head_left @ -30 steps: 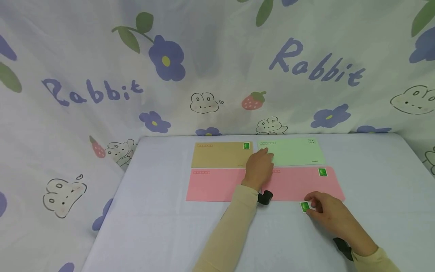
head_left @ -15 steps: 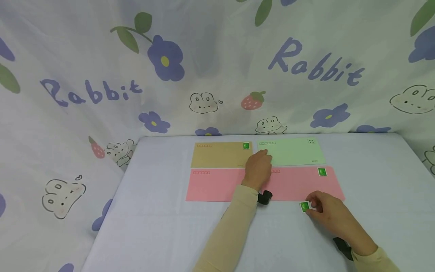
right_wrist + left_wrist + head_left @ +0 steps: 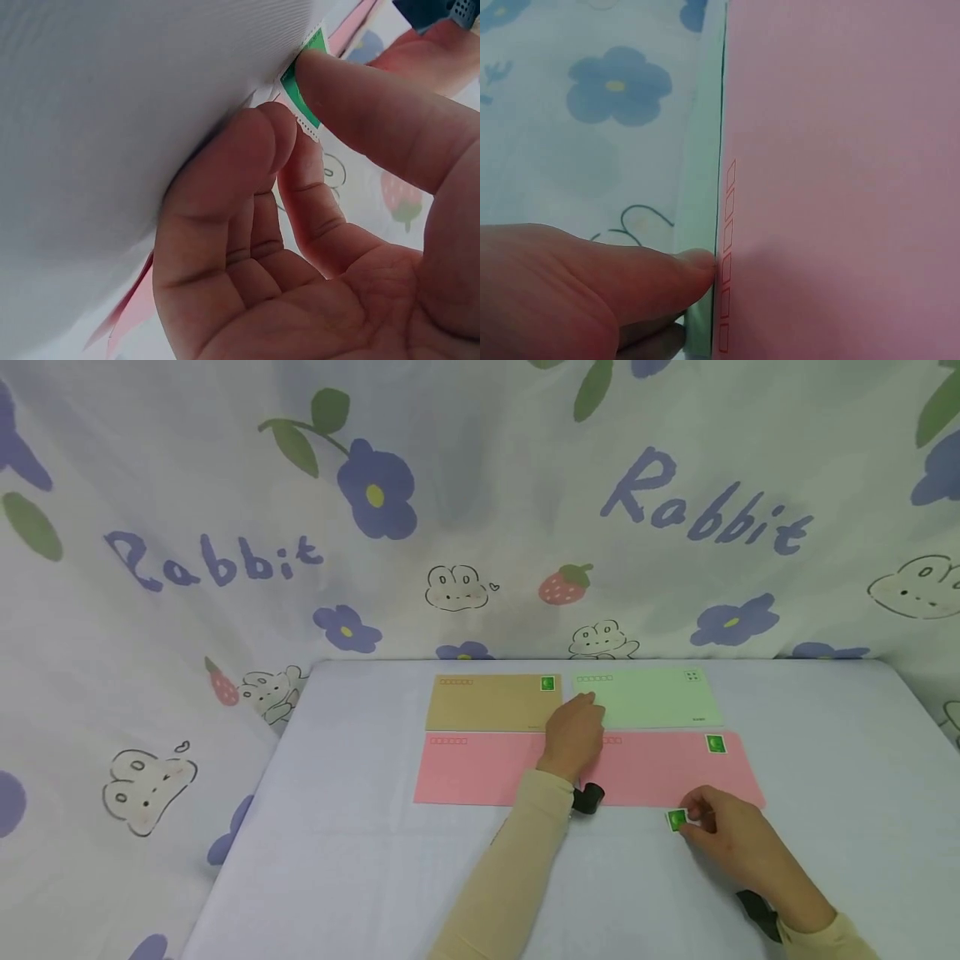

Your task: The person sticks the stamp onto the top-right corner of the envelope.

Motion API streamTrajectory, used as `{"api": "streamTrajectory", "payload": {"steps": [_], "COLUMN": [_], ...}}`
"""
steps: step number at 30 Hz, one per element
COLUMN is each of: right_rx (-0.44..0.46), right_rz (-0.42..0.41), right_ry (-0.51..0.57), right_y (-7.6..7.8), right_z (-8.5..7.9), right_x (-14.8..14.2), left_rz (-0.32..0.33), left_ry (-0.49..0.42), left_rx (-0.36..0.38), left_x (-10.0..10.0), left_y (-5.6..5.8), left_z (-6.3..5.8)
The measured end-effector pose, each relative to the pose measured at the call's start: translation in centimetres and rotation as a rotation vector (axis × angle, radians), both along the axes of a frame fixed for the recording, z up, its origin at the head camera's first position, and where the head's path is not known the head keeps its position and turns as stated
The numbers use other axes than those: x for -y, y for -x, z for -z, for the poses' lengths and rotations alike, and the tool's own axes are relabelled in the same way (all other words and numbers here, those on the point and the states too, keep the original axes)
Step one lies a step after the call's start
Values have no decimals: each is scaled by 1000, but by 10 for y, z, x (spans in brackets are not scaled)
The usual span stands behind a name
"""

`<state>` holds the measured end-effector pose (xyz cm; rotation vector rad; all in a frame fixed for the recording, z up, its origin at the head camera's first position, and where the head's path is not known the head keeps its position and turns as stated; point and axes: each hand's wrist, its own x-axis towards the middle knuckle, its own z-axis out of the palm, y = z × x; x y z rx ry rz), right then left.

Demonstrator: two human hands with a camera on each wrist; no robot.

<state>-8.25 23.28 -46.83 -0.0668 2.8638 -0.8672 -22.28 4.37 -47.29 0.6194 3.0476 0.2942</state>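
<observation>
My right hand (image 3: 733,837) pinches a small green postage stamp (image 3: 677,820) with a white perforated border, just below the near edge of the right pink envelope (image 3: 660,772). In the right wrist view, the thumb lies over the green face of the stamp (image 3: 294,94), and a finger is behind it. My left hand (image 3: 574,737) rests where the envelopes meet, its fingertips on the light green envelope (image 3: 648,697). The left wrist view shows the thumb (image 3: 660,277) touching the green envelope beside the pink one's edge.
A brown envelope (image 3: 483,703) with a green stamp lies at the back left, above the left pink envelope (image 3: 472,772). Another stamp (image 3: 716,743) is on the right pink envelope. Behind the white table (image 3: 352,860) hangs a printed curtain (image 3: 495,510).
Both hands stay in place, the right still pinching the stamp. The whole head view has shifted slightly.
</observation>
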Motion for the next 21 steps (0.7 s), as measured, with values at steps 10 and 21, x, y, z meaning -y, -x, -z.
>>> {"api": "streamTrajectory", "payload": {"steps": [10,21], "right_rx": [41,44], "right_rz": [31,22], "right_ry": [-21,-10], "right_y": [2,2], "right_z": [4,3], "right_x": [-1,-4], "left_rz": [-7,-4], "left_ry": [-8,6], "left_rx": [7,20], "left_x": [0,0], "left_y": [-1,-1], "left_z": [0,-2]}}
